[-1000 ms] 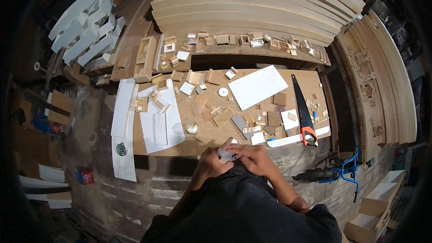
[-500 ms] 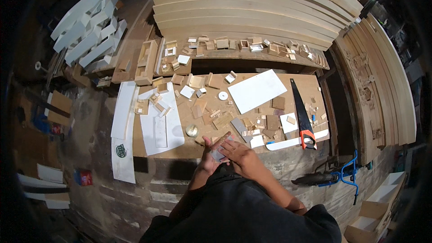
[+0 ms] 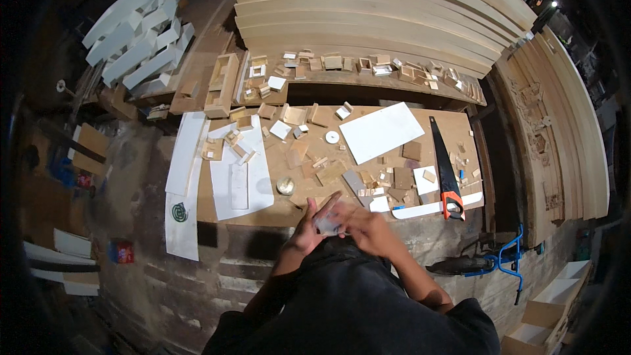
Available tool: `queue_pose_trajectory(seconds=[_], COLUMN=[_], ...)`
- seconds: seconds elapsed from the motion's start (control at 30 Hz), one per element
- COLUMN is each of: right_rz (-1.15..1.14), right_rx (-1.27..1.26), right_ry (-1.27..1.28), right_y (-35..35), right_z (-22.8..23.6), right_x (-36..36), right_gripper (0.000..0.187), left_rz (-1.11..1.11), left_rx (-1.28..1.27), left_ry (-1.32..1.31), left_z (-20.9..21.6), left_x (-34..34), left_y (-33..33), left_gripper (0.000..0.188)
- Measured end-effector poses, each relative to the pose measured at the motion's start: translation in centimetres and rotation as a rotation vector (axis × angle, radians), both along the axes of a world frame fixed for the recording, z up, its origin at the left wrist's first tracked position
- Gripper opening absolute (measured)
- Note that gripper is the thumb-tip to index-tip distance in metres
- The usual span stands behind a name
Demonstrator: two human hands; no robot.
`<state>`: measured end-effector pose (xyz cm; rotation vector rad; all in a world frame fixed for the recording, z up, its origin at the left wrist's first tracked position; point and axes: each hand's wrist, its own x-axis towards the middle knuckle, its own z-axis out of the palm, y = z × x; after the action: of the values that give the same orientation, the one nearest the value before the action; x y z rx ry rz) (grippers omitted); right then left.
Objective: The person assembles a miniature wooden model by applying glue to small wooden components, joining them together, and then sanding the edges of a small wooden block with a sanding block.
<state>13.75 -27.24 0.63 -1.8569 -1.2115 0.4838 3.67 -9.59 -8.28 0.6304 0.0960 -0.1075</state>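
Close to my body, at the near edge of the workbench (image 3: 289, 217), my left hand (image 3: 304, 233) holds a small pale grey, flat piece (image 3: 327, 225) against its palm. Thumb and fingers point up and away from me around it. What the piece is made of is too blurred to tell. My right hand (image 3: 370, 229) is just beside it on the right, its fingers smeared by motion over the piece's right side. Beyond the hands are a round tin or jar (image 3: 285, 186) and small wood offcuts (image 3: 330, 172).
A handsaw (image 3: 445, 171) with an orange and black handle lies at the bench's right. A large white panel (image 3: 382, 132) rests behind the offcuts. Small wooden boxes (image 3: 333, 62) line the shelf below stacked boards (image 3: 368, 13). A blue-framed bike (image 3: 506, 260) is at the right.
My right hand has shifted slightly right, off the pale piece, uncovering more of it. My left hand stays around the piece. The whole view has shifted a little.
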Motion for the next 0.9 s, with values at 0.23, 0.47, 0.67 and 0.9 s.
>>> queue_pose_trajectory(seconds=[0.23, 0.47, 0.67, 0.9], right_rz=[-0.028, 0.011, 0.137, 0.287], right_rx=[-0.006, -0.081, 0.136, 0.178], right_ry=[0.051, -0.086, -0.238, -0.233], right_y=[-0.4, -2.3, -0.2, 0.2], right_z=[0.0, -2.3, -0.4, -1.0], right_x=[0.3, 4.1, 0.2, 2.5], right_gripper=[0.045, 0.040, 0.051, 0.045], left_rz=[-0.080, -0.055, -0.038, -0.077], left_rx=[0.016, 0.124, -0.012, 0.058], left_ry=[0.047, 0.138, 0.159, 0.203], left_z=[1.4, 1.7, -0.7, 2.2], left_x=[-0.3, -2.1, -2.7, -1.6], left_y=[-0.2, 0.7, 0.3, 0.1], left_gripper=[0.093, 0.097, 0.090, 0.073])
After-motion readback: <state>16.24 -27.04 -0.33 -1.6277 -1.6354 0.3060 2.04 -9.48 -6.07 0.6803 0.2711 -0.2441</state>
